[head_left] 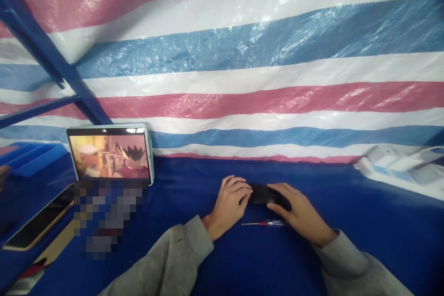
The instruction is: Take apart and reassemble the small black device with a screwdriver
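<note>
A smooth black oblong object (259,194) lies low over the blue tabletop, its right end rounded; its exact kind is hard to make out. Around its left end curl the fingers of my left hand (231,203). My right hand (294,208) grips the other end between thumb and fingers, hiding part of it. Just in front of both hands, a small screwdriver (268,223) with a clear handle and a red band rests on the table, its thin metal shaft pointing left. Neither hand touches it.
On the left, a tablet (111,157) playing a cartoon stands upright, with a phone (41,217) beside it. Farther left is a blue tray (31,159), near a blurred hand at the edge. A white power strip (402,173) with plugs is at right. Striped sheeting (243,97) hangs behind.
</note>
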`<control>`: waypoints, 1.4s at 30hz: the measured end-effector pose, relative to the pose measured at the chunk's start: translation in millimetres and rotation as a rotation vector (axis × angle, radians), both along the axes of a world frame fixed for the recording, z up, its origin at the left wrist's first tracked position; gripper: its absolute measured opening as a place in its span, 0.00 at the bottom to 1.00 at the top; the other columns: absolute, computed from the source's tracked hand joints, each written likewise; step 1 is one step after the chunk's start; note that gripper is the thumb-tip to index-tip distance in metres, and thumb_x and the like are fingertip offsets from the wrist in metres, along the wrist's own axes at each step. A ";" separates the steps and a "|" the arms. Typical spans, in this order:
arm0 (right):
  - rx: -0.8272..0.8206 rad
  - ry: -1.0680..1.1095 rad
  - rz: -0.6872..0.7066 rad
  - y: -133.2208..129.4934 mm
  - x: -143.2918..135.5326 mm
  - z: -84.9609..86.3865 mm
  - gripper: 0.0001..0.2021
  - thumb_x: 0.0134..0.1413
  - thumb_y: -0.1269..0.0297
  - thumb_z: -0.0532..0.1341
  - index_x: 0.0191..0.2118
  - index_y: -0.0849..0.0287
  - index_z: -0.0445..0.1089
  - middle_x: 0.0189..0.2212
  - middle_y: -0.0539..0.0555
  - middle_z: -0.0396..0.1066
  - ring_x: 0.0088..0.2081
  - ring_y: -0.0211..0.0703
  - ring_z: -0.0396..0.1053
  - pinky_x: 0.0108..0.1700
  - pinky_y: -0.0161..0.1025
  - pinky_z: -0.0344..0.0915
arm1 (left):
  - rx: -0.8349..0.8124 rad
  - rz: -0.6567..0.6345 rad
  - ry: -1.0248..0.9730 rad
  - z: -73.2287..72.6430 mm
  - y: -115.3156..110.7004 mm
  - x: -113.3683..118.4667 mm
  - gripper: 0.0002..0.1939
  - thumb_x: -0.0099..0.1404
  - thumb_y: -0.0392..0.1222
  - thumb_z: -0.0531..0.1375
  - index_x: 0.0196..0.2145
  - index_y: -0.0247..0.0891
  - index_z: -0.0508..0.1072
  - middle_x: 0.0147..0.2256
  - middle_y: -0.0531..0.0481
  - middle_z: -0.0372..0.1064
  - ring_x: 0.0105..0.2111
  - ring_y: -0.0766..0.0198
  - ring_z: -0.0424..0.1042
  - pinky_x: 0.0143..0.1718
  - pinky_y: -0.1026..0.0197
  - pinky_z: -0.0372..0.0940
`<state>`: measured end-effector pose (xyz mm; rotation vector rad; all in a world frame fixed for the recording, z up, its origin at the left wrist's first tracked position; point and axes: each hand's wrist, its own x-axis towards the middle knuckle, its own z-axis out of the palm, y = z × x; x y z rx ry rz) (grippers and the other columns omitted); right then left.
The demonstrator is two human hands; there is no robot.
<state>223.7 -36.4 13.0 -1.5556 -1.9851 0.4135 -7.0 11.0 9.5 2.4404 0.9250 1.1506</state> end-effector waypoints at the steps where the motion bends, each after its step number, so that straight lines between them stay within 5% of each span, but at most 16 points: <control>1: 0.003 -0.002 0.001 0.0 -0.3 0.3 0.22 0.59 0.46 0.59 0.55 0.52 0.69 0.51 0.59 0.73 0.51 0.53 0.72 0.55 0.54 0.69 | 0.004 0.000 -0.004 -0.3 -0.1 0.1 0.09 0.69 0.32 0.58 0.38 0.41 0.78 0.39 0.51 0.79 0.48 0.57 0.74 0.58 0.46 0.58; 21: 0.004 -0.011 0.004 0.7 -0.9 -0.2 0.22 0.59 0.47 0.60 0.55 0.51 0.69 0.51 0.57 0.73 0.52 0.52 0.72 0.54 0.52 0.70 | -0.005 -0.001 0.015 2.0 -1.5 -0.7 0.09 0.70 0.32 0.58 0.38 0.40 0.78 0.41 0.50 0.79 0.51 0.55 0.71 0.53 0.49 0.62; 31: 0.006 -0.014 0.005 0.5 0.1 1.4 0.22 0.59 0.46 0.59 0.54 0.51 0.69 0.51 0.57 0.73 0.51 0.53 0.73 0.55 0.53 0.70 | -0.110 0.008 0.049 2.8 -0.6 -1.5 0.08 0.72 0.39 0.58 0.45 0.43 0.75 0.44 0.49 0.77 0.50 0.57 0.72 0.59 0.47 0.58; 37: 0.012 -0.055 -0.002 0.6 0.7 -4.5 0.25 0.57 0.47 0.61 0.56 0.52 0.68 0.55 0.58 0.71 0.54 0.55 0.71 0.56 0.53 0.70 | -0.245 -0.056 0.175 -0.2 1.1 -1.5 0.37 0.61 0.55 0.68 0.63 0.46 0.61 0.59 0.44 0.67 0.62 0.47 0.61 0.65 0.41 0.51; 42: -0.009 -0.061 0.008 0.6 2.9 -10.5 0.27 0.55 0.50 0.63 0.59 0.53 0.67 0.57 0.59 0.70 0.57 0.57 0.68 0.60 0.57 0.66 | -0.298 -0.095 0.218 -5.5 6.7 -3.0 0.41 0.59 0.46 0.70 0.65 0.48 0.57 0.61 0.46 0.63 0.63 0.51 0.60 0.68 0.41 0.45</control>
